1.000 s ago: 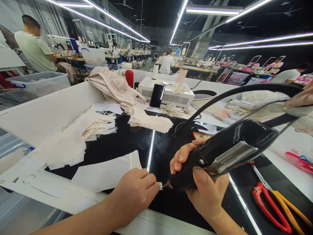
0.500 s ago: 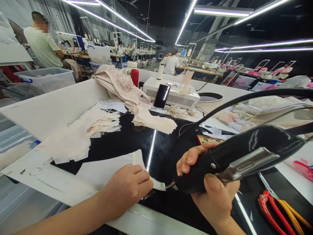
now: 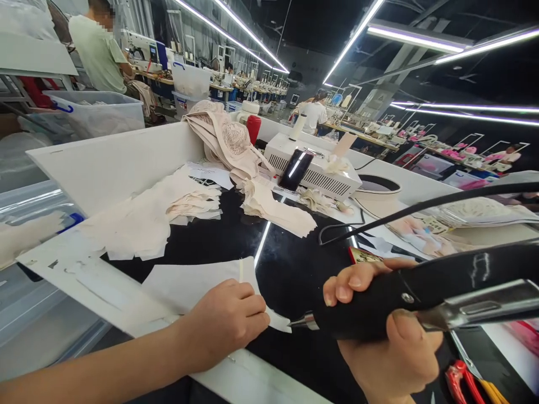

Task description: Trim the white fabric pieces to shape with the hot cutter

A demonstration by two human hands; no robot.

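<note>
My left hand (image 3: 236, 320), fingers curled, presses and grips a white fabric piece (image 3: 185, 283) on the black glossy tabletop (image 3: 290, 269). A narrow cream strip lies across the fabric near its upper edge. The fabric's thin end sticks out to the right of my fingers. Wrapped in my right hand (image 3: 391, 348) is a black corded handheld tool (image 3: 362, 308) with a long metal lever. Its pointed metal tip meets the thin end of the fabric, or sits right beside it; I cannot tell which.
Stacked cream fabric pieces (image 3: 138, 219) lie at left, with another stack (image 3: 278, 205) beyond. Beige bras (image 3: 223, 134), a phone (image 3: 296, 169) and a white vented box (image 3: 315, 165) stand behind. Red-and-yellow-handled scissors (image 3: 463, 376) lie lower right. A black cable (image 3: 429, 205) arches across. Co-workers sit farther off.
The view has tilted and shifted, so the scene sits differently. The handheld tool lies more level, its body farther right, with the tip still at the fabric's end. Both hands keep their grip.
</note>
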